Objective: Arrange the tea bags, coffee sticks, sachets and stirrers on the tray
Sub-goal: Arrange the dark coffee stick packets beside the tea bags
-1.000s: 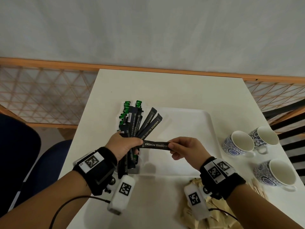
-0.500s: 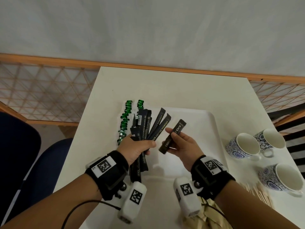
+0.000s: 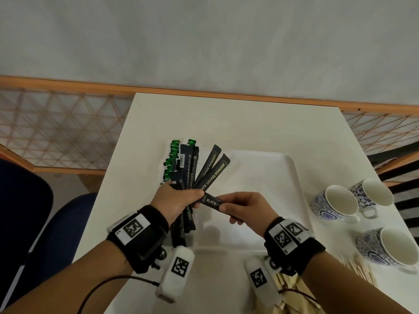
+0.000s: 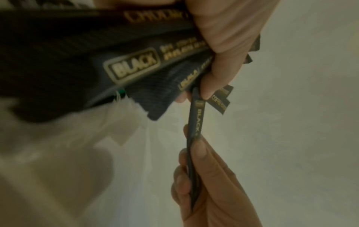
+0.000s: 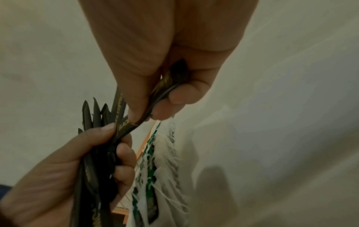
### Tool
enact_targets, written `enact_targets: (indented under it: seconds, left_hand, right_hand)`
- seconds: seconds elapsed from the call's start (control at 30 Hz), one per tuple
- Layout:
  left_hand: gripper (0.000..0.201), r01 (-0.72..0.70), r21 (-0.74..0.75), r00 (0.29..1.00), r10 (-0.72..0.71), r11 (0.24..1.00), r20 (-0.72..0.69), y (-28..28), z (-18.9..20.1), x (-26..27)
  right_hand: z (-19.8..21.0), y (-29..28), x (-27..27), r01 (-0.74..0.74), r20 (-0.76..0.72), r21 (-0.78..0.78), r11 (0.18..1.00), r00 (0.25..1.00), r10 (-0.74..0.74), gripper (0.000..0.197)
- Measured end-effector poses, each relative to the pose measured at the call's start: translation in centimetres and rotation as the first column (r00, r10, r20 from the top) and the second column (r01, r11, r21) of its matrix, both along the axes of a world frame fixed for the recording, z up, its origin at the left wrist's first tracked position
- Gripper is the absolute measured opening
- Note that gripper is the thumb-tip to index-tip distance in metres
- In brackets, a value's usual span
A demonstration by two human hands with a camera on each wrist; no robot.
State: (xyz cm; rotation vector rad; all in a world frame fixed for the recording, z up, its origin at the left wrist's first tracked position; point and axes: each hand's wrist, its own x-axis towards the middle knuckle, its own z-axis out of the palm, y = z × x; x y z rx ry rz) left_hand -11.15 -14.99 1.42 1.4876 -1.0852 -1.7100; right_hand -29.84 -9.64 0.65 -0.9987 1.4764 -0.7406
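Observation:
My left hand grips a fanned bundle of black coffee sticks above the left end of the white tray. My right hand pinches one more black coffee stick, and its far end lies under my left thumb against the bundle. The left wrist view shows that single stick running from my left fingers down to my right fingers. In the right wrist view the pinched stick meets the bundle. Green-and-white sachets lie at the tray's left edge behind the bundle.
Three blue-patterned white cups stand on the white table right of the tray. Wooden stirrers lie near the front right, and beige paper packets sit under my right wrist. A blue chair is at the left.
My right hand had lifted one stick free and upright half a second ago. It has now brought it back down, level, with its end tucked under my left thumb.

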Motion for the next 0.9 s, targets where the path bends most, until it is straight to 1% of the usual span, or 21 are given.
enact_targets:
  seconds: [0.07, 0.1, 0.2, 0.3, 0.37, 0.43, 0.5, 0.53, 0.6, 0.63, 0.7, 0.83, 0.87, 0.9]
  left_hand:
    - [0.005, -0.023, -0.002, 1.000, 0.023, 1.000, 0.007, -0.2, 0.0, 0.3]
    - [0.005, -0.050, 0.010, 0.999, 0.050, 0.999, 0.003, -0.4, 0.0, 0.5]
    - [0.005, -0.080, 0.053, 0.997, 0.080, 0.995, 0.002, -0.4, -0.2, 1.0]
    - [0.005, -0.093, 0.071, 0.996, 0.093, 0.993, 0.007, -0.4, -0.5, 1.1]
    - [0.003, -0.126, 0.065, 0.992, 0.126, 0.990, 0.004, -0.7, -0.6, 1.3]
    - [0.005, -0.148, 0.060, 0.989, 0.149, 0.987, -0.009, -1.2, -0.6, 1.8]
    - [0.014, -0.149, 0.062, 0.988, 0.151, 0.987, -0.022, -1.8, -0.4, 2.3]
    - [0.014, -0.153, 0.061, 0.988, 0.155, 0.986, -0.027, -2.1, -0.3, 2.5]
    - [0.005, -0.163, 0.051, 0.986, 0.164, 0.985, -0.029, -2.9, -0.1, 2.9]
    - [0.004, -0.158, 0.042, 0.987, 0.159, 0.987, -0.020, -3.3, 0.0, 3.1]
    - [0.009, -0.137, 0.022, 0.991, 0.137, 0.990, -0.006, -4.0, 0.3, 3.2]
    - [0.037, -0.123, 0.033, 0.992, 0.123, 0.992, -0.010, -5.1, 0.7, 3.2]
    - [0.038, -0.114, 0.038, 0.993, 0.114, 0.993, -0.007, -5.3, 0.6, 3.2]
    - [0.034, -0.099, 0.045, 0.995, 0.099, 0.994, -0.002, -5.5, 0.6, 3.2]
  right_hand:
    - [-0.1, 0.0, -0.5, 0.050, 0.056, 0.016, 0.999, 0.997, -0.051, 0.017]
    - [-0.1, -0.1, -0.8, 0.095, 0.112, 0.030, 0.995, 0.989, -0.098, 0.016]
    - [-0.2, -0.3, -1.6, 0.209, 0.295, 0.090, 0.974, 0.928, -0.226, 0.015]
    - [-0.6, -0.5, -1.7, 0.210, 0.384, 0.111, 0.971, 0.892, -0.237, 0.017]
    - [-0.7, -0.9, -1.9, 0.197, 0.388, 0.099, 0.975, 0.895, -0.221, 0.021]
    - [-0.8, -1.6, -2.4, 0.218, 0.346, 0.085, 0.972, 0.908, -0.234, 0.022]
    - [-1.0, -2.8, -3.1, 0.297, 0.288, 0.068, 0.952, 0.908, -0.304, 0.020]
    - [-1.3, -3.7, -3.5, 0.340, 0.244, 0.050, 0.939, 0.907, -0.342, 0.020]
    - [-1.8, -5.6, -4.2, 0.393, 0.127, -0.008, 0.920, 0.913, -0.389, 0.020]
    - [-2.0, -6.6, -4.4, 0.399, 0.070, -0.038, 0.916, 0.916, -0.396, 0.020]
    - [-2.4, -8.6, -4.7, 0.387, -0.023, -0.085, 0.918, 0.920, -0.391, 0.021]
    - [-3.4, -12.0, -4.9, 0.338, -0.168, -0.113, 0.934, 0.920, -0.353, 0.019]
    - [-3.8, -12.6, -5.0, 0.332, -0.199, -0.115, 0.936, 0.916, -0.349, 0.018]
    - [-4.1, -13.1, -5.1, 0.328, -0.232, -0.119, 0.937, 0.909, -0.347, 0.017]
